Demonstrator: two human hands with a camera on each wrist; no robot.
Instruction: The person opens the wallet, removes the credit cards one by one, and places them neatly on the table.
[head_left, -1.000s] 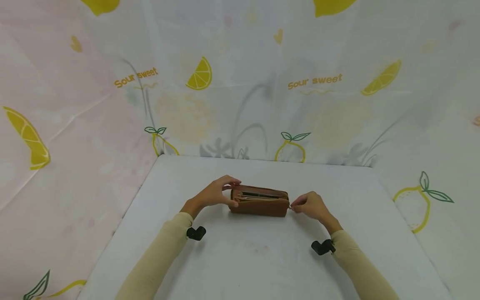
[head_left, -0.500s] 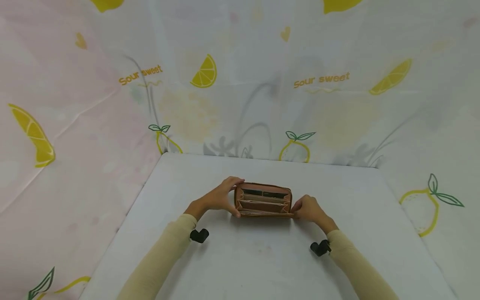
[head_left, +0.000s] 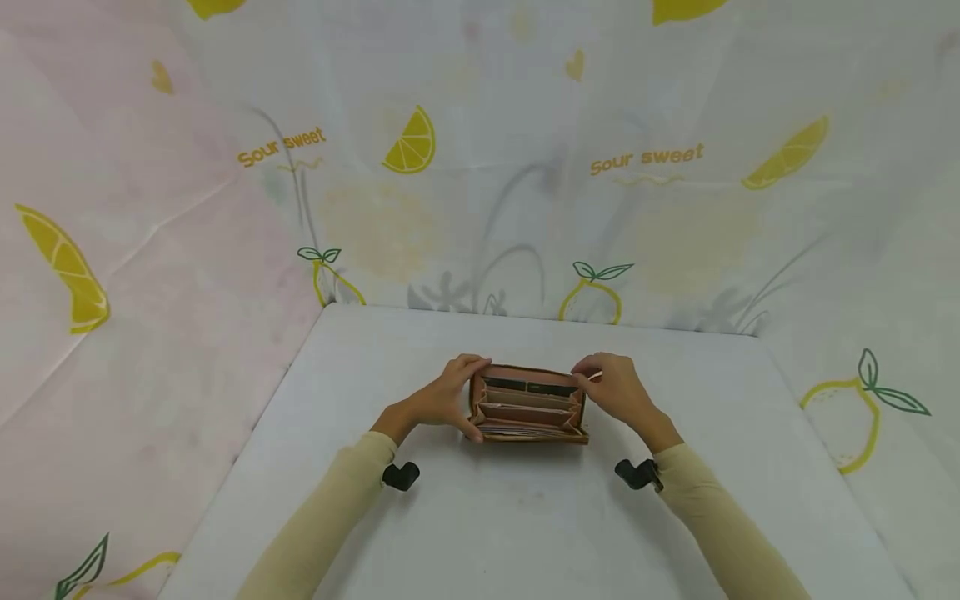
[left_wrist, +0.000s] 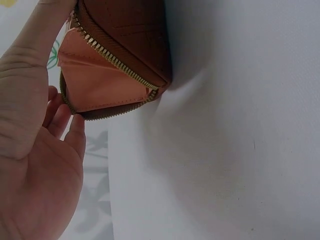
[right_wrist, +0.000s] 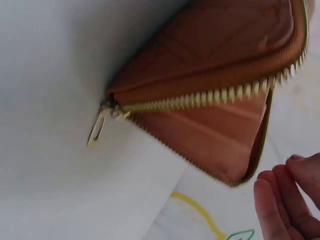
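Observation:
A brown zip-around wallet point(head_left: 528, 412) stands unzipped on the white table, its pink-lined compartments facing up and forward. Dark cards point(head_left: 551, 389) sit in the rear slots; pale paper edges point(head_left: 517, 432) show along the front. My left hand point(head_left: 438, 398) grips the wallet's left end, thumb at the front edge and fingers at the back edge. At the upper right corner is my right hand point(head_left: 621, 392); in the right wrist view its bent fingers point(right_wrist: 267, 205) are close to the rear edge, with a small gap. The gold zip pull point(right_wrist: 96, 127) hangs loose at the wallet's lower right end.
The white table point(head_left: 487, 525) ends at the back against a lemon-printed cloth point(head_left: 480, 183), which also covers both sides. Black wrist cameras sit on the left sleeve point(head_left: 322, 508) and the right sleeve point(head_left: 720, 517).
The wallet has opened wider, its front side lowering toward me. My right hand has left the zip pull at the right end and moved up to the rear corner. My left hand keeps its hold.

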